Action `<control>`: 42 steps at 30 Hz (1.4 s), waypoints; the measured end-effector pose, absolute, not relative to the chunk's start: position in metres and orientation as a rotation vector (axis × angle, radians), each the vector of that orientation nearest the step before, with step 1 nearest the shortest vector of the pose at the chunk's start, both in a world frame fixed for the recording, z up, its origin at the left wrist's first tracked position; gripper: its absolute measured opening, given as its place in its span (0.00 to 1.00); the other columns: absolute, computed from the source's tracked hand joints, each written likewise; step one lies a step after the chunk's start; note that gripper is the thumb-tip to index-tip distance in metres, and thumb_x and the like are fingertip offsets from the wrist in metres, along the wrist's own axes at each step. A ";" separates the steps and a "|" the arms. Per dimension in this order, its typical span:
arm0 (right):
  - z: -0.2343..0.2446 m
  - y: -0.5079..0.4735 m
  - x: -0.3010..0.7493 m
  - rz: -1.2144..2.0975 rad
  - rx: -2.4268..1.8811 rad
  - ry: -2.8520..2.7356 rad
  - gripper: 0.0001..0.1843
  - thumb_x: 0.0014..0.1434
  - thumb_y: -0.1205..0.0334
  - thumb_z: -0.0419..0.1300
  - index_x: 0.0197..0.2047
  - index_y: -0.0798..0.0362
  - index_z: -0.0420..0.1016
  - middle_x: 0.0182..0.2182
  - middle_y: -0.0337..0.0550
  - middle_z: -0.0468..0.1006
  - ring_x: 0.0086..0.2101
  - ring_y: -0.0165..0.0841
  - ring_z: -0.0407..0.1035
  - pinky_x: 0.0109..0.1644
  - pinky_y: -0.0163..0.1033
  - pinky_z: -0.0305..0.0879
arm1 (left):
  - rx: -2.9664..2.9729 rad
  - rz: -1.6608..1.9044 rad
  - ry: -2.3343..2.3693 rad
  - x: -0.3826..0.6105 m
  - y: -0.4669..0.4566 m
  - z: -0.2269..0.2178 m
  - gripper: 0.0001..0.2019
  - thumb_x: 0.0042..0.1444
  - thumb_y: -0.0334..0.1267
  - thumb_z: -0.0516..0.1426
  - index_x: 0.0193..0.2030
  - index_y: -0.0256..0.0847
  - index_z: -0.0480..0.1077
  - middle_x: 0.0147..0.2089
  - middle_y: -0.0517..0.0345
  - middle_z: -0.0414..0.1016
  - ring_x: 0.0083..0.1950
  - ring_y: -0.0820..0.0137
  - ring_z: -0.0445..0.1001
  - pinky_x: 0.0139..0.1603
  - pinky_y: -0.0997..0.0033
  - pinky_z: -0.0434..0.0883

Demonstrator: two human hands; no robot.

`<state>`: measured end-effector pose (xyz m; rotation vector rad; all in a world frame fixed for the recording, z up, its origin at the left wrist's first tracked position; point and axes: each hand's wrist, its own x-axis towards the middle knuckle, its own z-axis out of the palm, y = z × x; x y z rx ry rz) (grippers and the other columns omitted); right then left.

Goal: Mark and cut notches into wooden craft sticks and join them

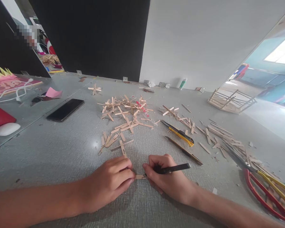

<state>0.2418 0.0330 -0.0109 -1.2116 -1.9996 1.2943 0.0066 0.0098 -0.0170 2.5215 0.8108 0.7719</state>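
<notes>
Centrally, a notched stick [139, 177] lies on the desk [61, 164] between two bare hands, close to the person. The left hand [115, 174] has its fingers together, the grip clamped on the stick's left end, presumably so that the piece does not slide. The right hand [167, 177] closes its grip around a black pen-like tool [178, 168], slanted with its butt outward; the tip points to the notch, but the fingers hide whether it touches. This hand sits low against the desk, probably to steady fine work.

Beyond the hands, a heap of crossed sticks [130, 125] lies apart, likely keeping pieces out of the working spot. A yellow knife [180, 132] and a slim blade [184, 150] lie near the right hand, apparently for easy reach; scissors [248, 165] lie farther right, a phone [66, 109] to the left.

The desk is grey and woven-looking, strewn with offcuts [205, 148]. A black panel [97, 34] and a white panel [187, 38] rise along its far side, and at right the room [258, 53] shows bright and blue-green.
</notes>
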 end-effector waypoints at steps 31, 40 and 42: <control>-0.007 0.034 0.238 0.979 -1.149 -2.121 0.21 0.63 0.63 0.55 0.21 0.49 0.50 0.15 0.27 0.50 0.19 0.25 0.43 0.24 0.36 0.46 | 2.513 0.791 0.807 0.006 0.009 -0.018 0.12 0.73 0.26 0.50 0.43 0.36 0.75 0.39 0.55 0.71 0.39 0.68 0.69 0.41 0.69 0.68; -0.012 0.032 0.237 1.313 -1.220 -1.968 0.20 0.65 0.58 0.55 0.22 0.47 0.55 0.10 0.30 0.61 0.11 0.24 0.54 0.16 0.31 0.46 | 2.532 0.795 0.819 0.006 0.011 -0.017 0.13 0.73 0.27 0.50 0.41 0.37 0.75 0.38 0.56 0.71 0.38 0.68 0.69 0.40 0.70 0.68; -0.011 0.032 0.237 1.287 -1.232 -1.978 0.21 0.64 0.58 0.55 0.21 0.47 0.54 0.11 0.30 0.61 0.11 0.23 0.54 0.16 0.30 0.46 | 2.532 0.798 0.822 0.006 0.011 -0.017 0.13 0.73 0.27 0.50 0.41 0.37 0.75 0.38 0.56 0.71 0.38 0.68 0.69 0.40 0.70 0.68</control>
